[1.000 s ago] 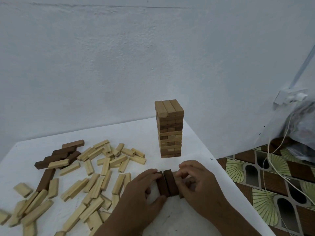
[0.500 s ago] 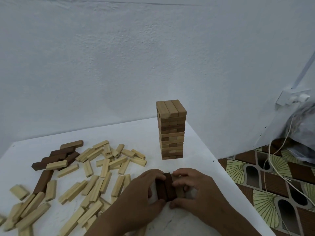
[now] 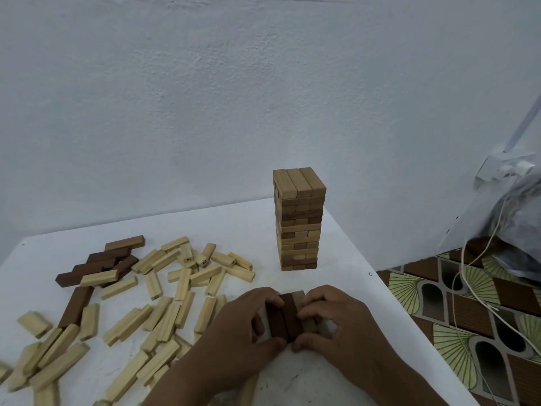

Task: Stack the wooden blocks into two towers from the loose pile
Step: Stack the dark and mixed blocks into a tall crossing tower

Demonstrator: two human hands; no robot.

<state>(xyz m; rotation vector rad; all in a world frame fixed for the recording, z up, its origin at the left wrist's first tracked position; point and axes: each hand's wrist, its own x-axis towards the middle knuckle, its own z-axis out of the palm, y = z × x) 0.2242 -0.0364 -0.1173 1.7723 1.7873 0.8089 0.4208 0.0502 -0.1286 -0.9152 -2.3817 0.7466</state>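
One finished tower of wooden blocks (image 3: 299,221) stands near the far right of the white table (image 3: 345,291). In front of it lies a row of three blocks (image 3: 285,315) side by side, two dark brown and one paler. My left hand (image 3: 243,326) grips the row from the left, fingers curled over its far end and thumb at the near end. My right hand (image 3: 336,320) grips it from the right the same way. The loose pile of pale blocks (image 3: 181,285) spreads across the left half, with several dark blocks (image 3: 96,265) at its far left.
A white wall rises right behind the table. The table's right edge runs diagonally close to my right hand. Beyond it lie a patterned floor (image 3: 468,317), white cables (image 3: 465,288), a dark bag (image 3: 524,218) and a wall socket (image 3: 503,168).
Both hands have closed in on the row and squared the blocks together. A paler third block now shows at the row's right side.
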